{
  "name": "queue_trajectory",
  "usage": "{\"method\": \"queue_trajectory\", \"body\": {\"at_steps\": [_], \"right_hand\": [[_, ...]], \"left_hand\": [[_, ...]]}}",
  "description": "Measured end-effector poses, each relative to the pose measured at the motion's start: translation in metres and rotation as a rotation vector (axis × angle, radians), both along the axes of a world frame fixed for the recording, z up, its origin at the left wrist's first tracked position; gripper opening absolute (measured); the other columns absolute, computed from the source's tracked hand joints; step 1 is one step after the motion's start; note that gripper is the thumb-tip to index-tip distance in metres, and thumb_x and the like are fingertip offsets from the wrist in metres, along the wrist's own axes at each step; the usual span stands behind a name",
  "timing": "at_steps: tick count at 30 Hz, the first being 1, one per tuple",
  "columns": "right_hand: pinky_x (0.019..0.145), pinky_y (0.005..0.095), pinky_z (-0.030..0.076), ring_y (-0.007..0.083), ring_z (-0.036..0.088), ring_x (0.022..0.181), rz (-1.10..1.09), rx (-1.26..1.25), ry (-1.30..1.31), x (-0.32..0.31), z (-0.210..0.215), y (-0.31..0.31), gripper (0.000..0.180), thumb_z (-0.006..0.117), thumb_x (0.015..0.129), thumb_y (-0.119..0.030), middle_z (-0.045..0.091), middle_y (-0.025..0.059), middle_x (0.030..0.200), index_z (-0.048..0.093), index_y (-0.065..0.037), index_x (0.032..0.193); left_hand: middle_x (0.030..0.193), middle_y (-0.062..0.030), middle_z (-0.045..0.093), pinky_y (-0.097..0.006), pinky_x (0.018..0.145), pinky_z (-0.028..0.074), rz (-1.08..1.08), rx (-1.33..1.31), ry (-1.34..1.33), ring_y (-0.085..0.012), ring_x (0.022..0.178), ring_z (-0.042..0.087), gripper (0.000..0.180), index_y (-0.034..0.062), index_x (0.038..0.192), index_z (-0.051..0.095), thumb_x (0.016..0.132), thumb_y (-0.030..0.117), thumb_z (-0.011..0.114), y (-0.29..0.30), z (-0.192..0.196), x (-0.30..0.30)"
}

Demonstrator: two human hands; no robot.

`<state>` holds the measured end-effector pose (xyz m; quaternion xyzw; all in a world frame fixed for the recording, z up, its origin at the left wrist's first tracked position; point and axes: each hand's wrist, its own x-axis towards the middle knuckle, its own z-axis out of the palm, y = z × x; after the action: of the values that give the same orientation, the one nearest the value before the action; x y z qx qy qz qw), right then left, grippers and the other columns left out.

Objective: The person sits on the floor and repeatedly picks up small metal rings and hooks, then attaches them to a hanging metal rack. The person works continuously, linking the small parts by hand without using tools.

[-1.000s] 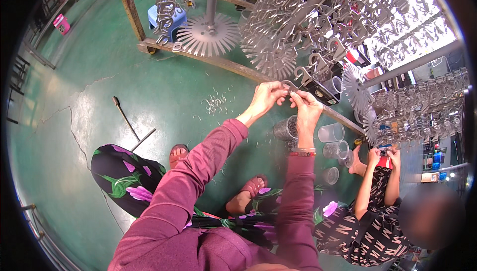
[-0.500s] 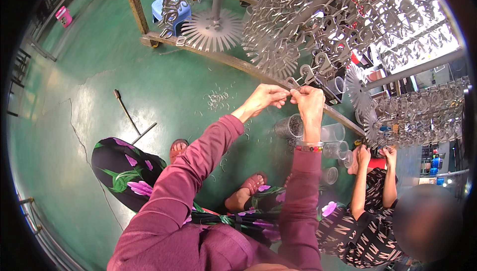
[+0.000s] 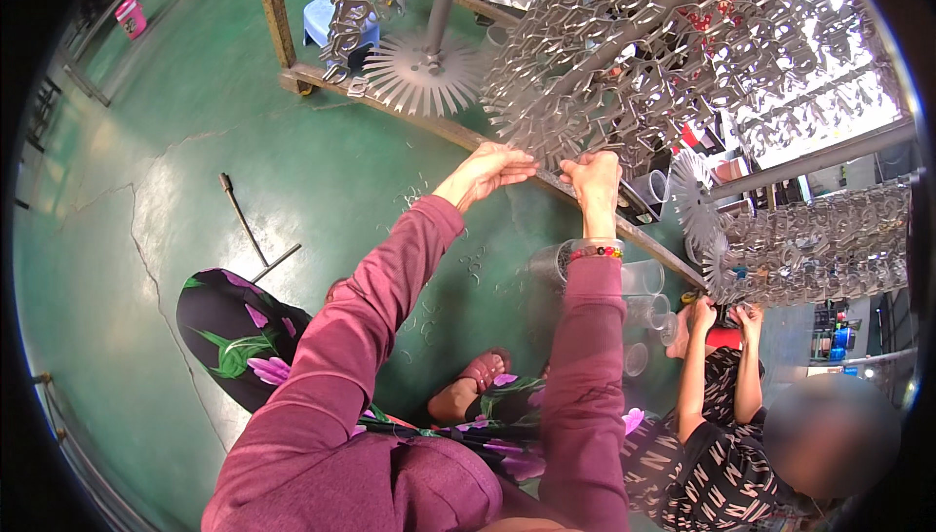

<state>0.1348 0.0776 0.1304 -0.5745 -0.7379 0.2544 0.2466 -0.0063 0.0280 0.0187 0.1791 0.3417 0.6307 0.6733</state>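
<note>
My left hand (image 3: 490, 171) reaches to the lower edge of a large rack of hanging bent-metal parts (image 3: 643, 74). Its fingers are stretched out, the thumb apart from them, and nothing shows in them. To its right, my right hand (image 3: 596, 181) has thumb and fingertips pinched together just below the same hanging parts. Whatever lies in that pinch is too small to make out. The metal pieces hang linked in chains around a grey pole. Beside them is a slotted metal disc (image 3: 425, 74) on another pole.
A wooden rail (image 3: 643, 244) runs below the rack. Clear plastic cups (image 3: 642, 276) stand beside my right forearm. Small metal rings (image 3: 474, 261) litter the green floor, where a T-shaped tool (image 3: 249, 220) lies. A co-worker (image 3: 721, 415) sits at right, hands at another rack; a blue stool (image 3: 322, 20) is behind.
My hands were close together at the rack's lower edge; now they are farther apart and slightly higher. My left hand's fingers have straightened. The view has shifted a little.
</note>
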Motion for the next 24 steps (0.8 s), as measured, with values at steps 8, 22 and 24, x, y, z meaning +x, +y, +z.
{"method": "queue_trajectory", "body": {"at_steps": [8,22,24], "right_hand": [[0.050,0.0283,0.056,0.0177,0.065,0.064,0.002,-0.116,0.119,-0.004,0.001,0.003,0.019,0.072,0.067,0.006,0.063,0.0155,0.073,0.057,0.014,0.074],[0.054,0.0311,0.058,0.0239,0.067,0.073,0.048,-0.155,0.084,0.000,-0.018,0.016,0.025,0.071,0.066,0.004,0.064,0.0206,0.085,0.059,0.015,0.085],[0.055,0.0319,0.058,0.0251,0.068,0.074,0.046,-0.130,0.047,-0.001,-0.019,0.015,0.024,0.071,0.066,0.003,0.064,0.0215,0.083,0.059,0.015,0.084]], "left_hand": [[0.096,-0.0112,0.066,-0.025,0.078,0.053,-0.041,0.021,0.147,-0.0172,0.087,0.065,0.019,-0.0039,0.097,0.062,0.082,0.007,0.065,0.010,-0.005,-0.004],[0.093,-0.0156,0.066,-0.028,0.079,0.055,-0.023,-0.044,0.031,-0.0215,0.086,0.066,0.019,-0.0091,0.098,0.061,0.083,0.003,0.063,-0.001,0.006,0.007],[0.093,-0.0162,0.066,-0.028,0.079,0.055,-0.027,-0.048,0.032,-0.0217,0.086,0.066,0.019,-0.0098,0.098,0.061,0.083,0.002,0.063,-0.001,0.005,0.007]]}}
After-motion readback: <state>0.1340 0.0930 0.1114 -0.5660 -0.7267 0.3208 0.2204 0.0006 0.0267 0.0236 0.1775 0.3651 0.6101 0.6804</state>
